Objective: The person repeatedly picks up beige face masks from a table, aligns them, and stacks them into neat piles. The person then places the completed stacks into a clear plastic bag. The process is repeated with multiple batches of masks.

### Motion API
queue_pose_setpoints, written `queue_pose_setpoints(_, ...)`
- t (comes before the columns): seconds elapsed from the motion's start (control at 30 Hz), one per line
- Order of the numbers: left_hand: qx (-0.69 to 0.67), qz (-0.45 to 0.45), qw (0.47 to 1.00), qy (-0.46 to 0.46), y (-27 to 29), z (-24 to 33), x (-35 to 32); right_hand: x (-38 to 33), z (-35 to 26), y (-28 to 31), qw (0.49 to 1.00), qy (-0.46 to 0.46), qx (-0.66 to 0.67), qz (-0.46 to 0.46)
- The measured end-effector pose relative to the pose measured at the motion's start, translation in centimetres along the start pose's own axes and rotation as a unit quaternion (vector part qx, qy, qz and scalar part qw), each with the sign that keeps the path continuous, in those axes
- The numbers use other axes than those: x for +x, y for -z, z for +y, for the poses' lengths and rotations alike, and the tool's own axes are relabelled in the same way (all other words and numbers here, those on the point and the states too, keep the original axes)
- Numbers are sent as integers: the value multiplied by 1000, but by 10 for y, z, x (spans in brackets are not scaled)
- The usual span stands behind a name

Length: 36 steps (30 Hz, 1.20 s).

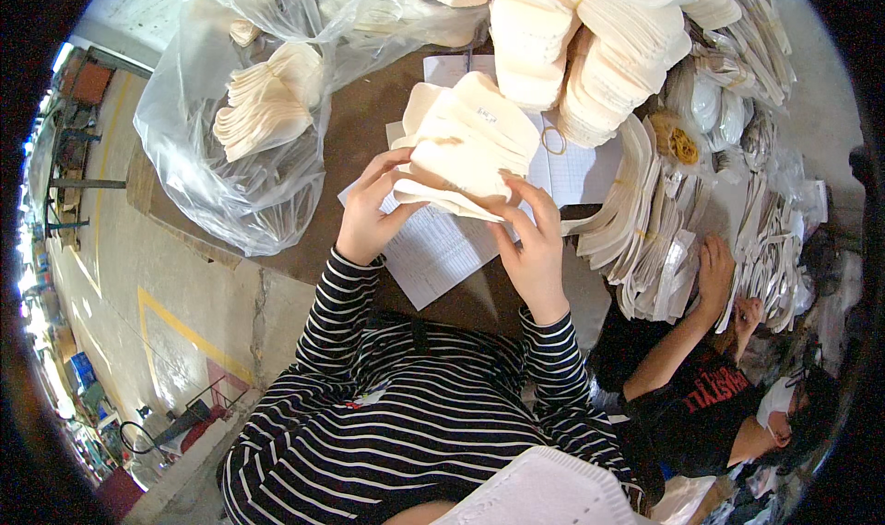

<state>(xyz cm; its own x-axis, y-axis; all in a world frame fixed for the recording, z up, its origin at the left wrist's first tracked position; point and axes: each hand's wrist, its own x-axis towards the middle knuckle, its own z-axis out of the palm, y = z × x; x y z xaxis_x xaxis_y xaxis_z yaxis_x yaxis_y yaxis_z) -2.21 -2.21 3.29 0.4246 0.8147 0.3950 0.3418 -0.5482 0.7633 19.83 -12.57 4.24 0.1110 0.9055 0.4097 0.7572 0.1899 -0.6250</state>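
A person in a black-and-white striped top looks down at their own 2 hands, raised over a brown table (359,129). All places here are given from the stack of cream cut pieces (466,142) they hold, which sits above the table's near edge, close to the middle of the view.

Nearest the viewer, the left hand (369,213) grips the stack's lower left corner, fingers curled and pressed onto the bottom layers. The right hand (533,244) holds the lower right corner, thumb and fingers pinching a few fanned edges. Both hands are closed on the stack.

The stack is a thick sheaf of flat, cream-coloured, curved shapes, fanned apart at the bottom, with a small pen mark on the top piece.

Directly beneath the stack lie white paper sheets (442,248) with printed grid lines, one overhanging the table's near edge. A rubber band (553,140) lies just right of the stack on the paper.

Left of the stack is a bare strip of table, then a clear plastic bag (230,156) holding more cream pieces. Beyond the stack, banded bundles (590,36) crowd the far side. To the right, more bundled piles (645,230) fill the table, leaving little room. A second person's hand (714,267) rests on those piles, lower right of the stack.
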Motion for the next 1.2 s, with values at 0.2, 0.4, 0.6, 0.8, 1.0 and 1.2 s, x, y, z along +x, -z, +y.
queue_pose_setpoints(0.2,-14,54,997,49,-10,-2,-11,-5,2,-11,999,-28,21,-34)
queue_pose_setpoints(0.4,-31,-6,999,10,-6,-8,-10,-10,-1,-11,995,10,6,-102)
queue_pose_setpoints(0.6,24,27,997,-63,-10,-3,-13,-11,-2,-8,984,18,105,-144)
queue_pose_setpoints(0.8,-174,-42,975,131,-21,-5,-76,-28,-9,27,984,-17,155,-86)
queue_pose_setpoints(1.0,-142,-126,981,41,-35,26,-74,-62,2,14,976,-96,165,-101)
queue_pose_setpoints(1.2,-214,-115,970,34,-47,21,-86,-70,3,8,978,-78,156,-112)
